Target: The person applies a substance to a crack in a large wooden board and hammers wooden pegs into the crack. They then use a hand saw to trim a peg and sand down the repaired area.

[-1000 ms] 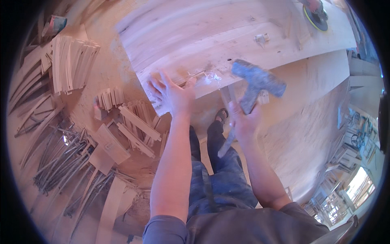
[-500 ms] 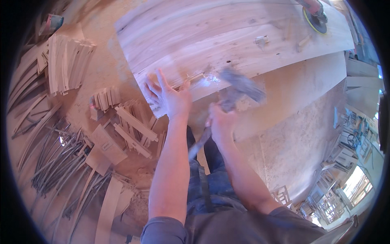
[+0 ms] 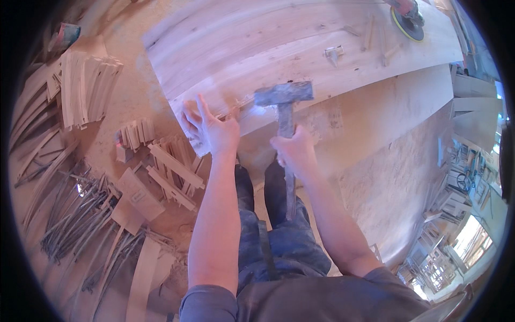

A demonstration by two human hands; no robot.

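Observation:
My right hand (image 3: 296, 153) is closed around the wooden handle of a hammer (image 3: 283, 94). Its heavy grey head hangs over the near edge of a wide, pale wooden board (image 3: 257, 53), its handle end pointing back toward my legs. At the board's near left corner, my left hand (image 3: 214, 129) rests with fingers spread on the wood. A thin strip of wood (image 3: 248, 107) runs along the near edge, between my left thumb and the hammer head; part of it is hidden behind the head.
A sander with a round pad (image 3: 407, 24) lies at the board's far right. Small wood pieces (image 3: 333, 53) are scattered on the board. Another panel (image 3: 375, 112) extends underneath. Stacked wooden slats (image 3: 88, 88), cut pieces (image 3: 174, 169) and a heap of thin rods (image 3: 80, 225) cover the left floor.
The hammer, blurred and tilted before, now stands nearly straight with its head farther left. My left hand stays spread on the board's corner. The whole view has shifted slightly.

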